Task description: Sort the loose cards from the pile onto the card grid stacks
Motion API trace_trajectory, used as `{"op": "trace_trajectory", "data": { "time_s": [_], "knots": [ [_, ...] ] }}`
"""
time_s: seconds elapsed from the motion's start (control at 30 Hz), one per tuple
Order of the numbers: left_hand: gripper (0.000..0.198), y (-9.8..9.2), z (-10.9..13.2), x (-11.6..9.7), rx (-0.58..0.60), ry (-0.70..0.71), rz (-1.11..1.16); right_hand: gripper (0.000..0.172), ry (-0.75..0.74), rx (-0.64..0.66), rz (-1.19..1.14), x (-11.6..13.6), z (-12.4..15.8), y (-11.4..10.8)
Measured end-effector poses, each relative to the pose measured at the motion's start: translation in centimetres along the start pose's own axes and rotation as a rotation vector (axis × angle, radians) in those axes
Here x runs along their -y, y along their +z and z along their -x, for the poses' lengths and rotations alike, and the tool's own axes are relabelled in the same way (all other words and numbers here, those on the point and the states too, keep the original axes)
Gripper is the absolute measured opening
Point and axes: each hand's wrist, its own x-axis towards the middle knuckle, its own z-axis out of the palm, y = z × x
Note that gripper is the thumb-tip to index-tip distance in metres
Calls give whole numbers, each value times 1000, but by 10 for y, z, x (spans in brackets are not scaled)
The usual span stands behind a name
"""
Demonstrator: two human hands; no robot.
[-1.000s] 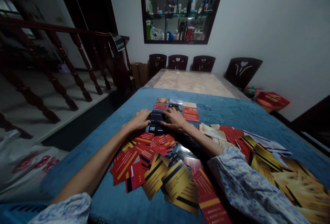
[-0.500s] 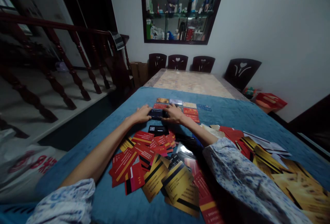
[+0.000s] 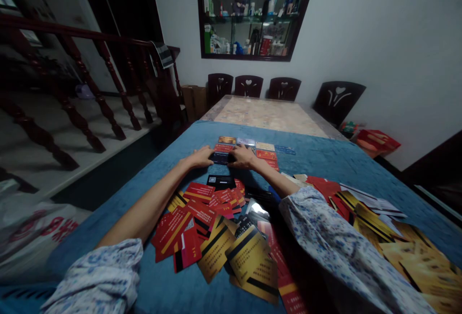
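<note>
Change: both hands are farther from the body than one second ago, and the dark card [image 3: 221, 158] has gone forward with them, up to the row of cards [image 3: 252, 143].
Blue cloth [image 3: 325, 160]: it covers the near part of the long table, and all the cards lie on it.
Loose cards [image 3: 216, 229]: red, gold and black ones are scattered between the forearms, close to the body; a gold pile [image 3: 397, 242] lies to the right.
Arms: both reach almost straight forward with bare forearms and come together toward the hands.
Row of cards: sorted side by side, just beyond the fingertips.
Left hand [image 3: 202, 156]: palm down, fingers stretched flat and not clenched, tips touching the left end of the dark card.
Right hand [image 3: 243, 156]: palm down too, fingers relaxed and flat, tips on the right end of the dark card.
Dark card: flat on the blue cloth, between the two hands, just beside the red cards of the row.
</note>
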Motion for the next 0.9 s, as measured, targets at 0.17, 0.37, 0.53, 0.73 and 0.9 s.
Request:
{"op": "trace_trajectory", "data": {
  "time_s": [0.17,0.37,0.53,0.73,0.9],
  "knots": [
    [48,-3,-2,-1,29,-17,-5,48,2,28,-18,-1,-2,-3],
    [50,-7,-4,-4,48,-30,5,50,12,46,-35,-2,-6,-4],
    [48,-8,-5,-4,49,-49,16,49,9,50,-52,-2,-7,-4],
    [51,-8,-8,-2,53,-71,31,46,34,39,-74,-1,-7,-5],
    [49,-3,-9,-2,9,-75,41,46,30,38,-75,-1,-9,-4]
  ]
}}
